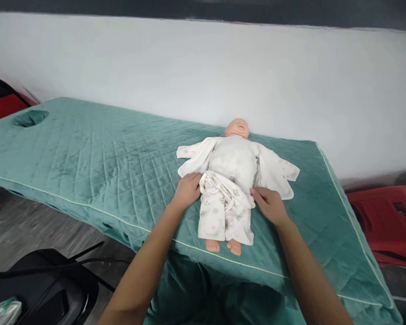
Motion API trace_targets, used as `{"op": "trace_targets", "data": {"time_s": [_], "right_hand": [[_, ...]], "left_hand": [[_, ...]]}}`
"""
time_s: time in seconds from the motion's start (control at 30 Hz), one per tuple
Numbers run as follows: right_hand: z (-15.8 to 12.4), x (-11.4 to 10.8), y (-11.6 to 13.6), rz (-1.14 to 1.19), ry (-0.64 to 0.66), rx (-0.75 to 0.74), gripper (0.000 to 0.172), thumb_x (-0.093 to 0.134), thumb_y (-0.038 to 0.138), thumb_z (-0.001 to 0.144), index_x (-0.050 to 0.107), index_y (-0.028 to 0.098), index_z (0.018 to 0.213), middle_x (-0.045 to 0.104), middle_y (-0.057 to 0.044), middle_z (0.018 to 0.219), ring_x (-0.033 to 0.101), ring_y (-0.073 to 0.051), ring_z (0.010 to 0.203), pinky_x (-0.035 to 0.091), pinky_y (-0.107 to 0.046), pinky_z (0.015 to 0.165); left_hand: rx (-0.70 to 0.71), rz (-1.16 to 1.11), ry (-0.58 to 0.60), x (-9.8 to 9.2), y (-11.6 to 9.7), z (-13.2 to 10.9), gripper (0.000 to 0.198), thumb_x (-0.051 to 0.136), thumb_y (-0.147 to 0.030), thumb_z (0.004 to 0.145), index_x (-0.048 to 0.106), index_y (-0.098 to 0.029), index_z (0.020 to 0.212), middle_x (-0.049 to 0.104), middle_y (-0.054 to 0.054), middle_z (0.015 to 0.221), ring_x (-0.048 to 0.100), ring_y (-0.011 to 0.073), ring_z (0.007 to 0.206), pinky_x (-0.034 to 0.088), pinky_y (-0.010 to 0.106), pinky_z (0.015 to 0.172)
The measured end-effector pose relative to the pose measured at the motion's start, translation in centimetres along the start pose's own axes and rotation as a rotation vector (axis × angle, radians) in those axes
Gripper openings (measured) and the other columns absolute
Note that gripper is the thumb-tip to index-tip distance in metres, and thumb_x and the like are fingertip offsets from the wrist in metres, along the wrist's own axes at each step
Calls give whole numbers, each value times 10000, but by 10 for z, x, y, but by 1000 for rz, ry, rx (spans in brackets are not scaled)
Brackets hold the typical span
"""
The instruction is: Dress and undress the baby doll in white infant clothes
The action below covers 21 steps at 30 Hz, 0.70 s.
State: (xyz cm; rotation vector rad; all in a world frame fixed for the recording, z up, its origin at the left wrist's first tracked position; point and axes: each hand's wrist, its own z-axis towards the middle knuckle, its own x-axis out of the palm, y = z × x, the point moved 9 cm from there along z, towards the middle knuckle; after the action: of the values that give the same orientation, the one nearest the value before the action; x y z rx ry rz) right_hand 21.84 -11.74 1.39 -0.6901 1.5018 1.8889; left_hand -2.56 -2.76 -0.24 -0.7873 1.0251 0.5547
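Note:
A baby doll (237, 128) lies on its back on the green quilted bed cover, head toward the wall and feet toward me. Its white patterned jacket (274, 169) is spread open to both sides, baring the white cloth torso (232, 158). White printed trousers (212, 216) cover the legs, with the waistband bunched below the belly and the bare feet sticking out. My left hand (188, 189) is closed at the waistband's left side, its fingertips partly hidden. My right hand (268, 203) pinches the waistband's right edge between thumb and fingers.
The bed (122, 149) stretches far to the left, with a face hole (31, 118) at that end. A white wall (203, 72) rises behind it. A black chair (43, 289) stands at the lower left, and a red plastic stool (389, 221) is at the right.

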Motion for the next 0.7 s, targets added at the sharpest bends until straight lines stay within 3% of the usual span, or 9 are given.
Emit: {"op": "trace_targets", "data": {"time_s": [0.1,0.27,0.37,0.5,0.7], "right_hand": [[-8,-3,-3,-19,-61,67,470,438,532,988,649,207,721,630,-16,652,570,-180,641,404,-299,638],[-28,-3,-7,-36,-202,180,359,462,456,982,713,202,950,730,-55,867,644,-220,794,461,-328,733],[-34,3,5,-85,-206,67,268,463,307,968,709,203,991,725,-82,987,630,-250,935,478,-376,842],[-38,9,20,-129,-184,-107,263,473,173,916,717,212,1006,707,-90,1082,593,-262,1015,473,-411,918],[-40,3,16,-306,-258,-11,250,515,194,916,681,196,1104,696,-93,1113,595,-275,1024,446,-415,892]], "left_hand": [[-33,12,-5,0,4,1,207,470,-207,906,670,-206,961,706,103,993,628,262,966,476,382,853],[-25,42,0,3,5,2,176,522,-187,874,684,-208,938,692,105,975,612,270,993,474,394,860],[51,34,26,6,0,1,180,545,-234,883,709,-209,953,675,113,1045,580,281,1033,466,415,868],[170,-1,36,5,-9,-2,304,575,-292,878,703,-202,1138,619,135,1251,494,318,1188,437,464,962],[182,-70,49,5,-10,-3,376,567,-255,865,695,-223,1217,586,125,1330,449,310,1272,419,454,1027]]}}
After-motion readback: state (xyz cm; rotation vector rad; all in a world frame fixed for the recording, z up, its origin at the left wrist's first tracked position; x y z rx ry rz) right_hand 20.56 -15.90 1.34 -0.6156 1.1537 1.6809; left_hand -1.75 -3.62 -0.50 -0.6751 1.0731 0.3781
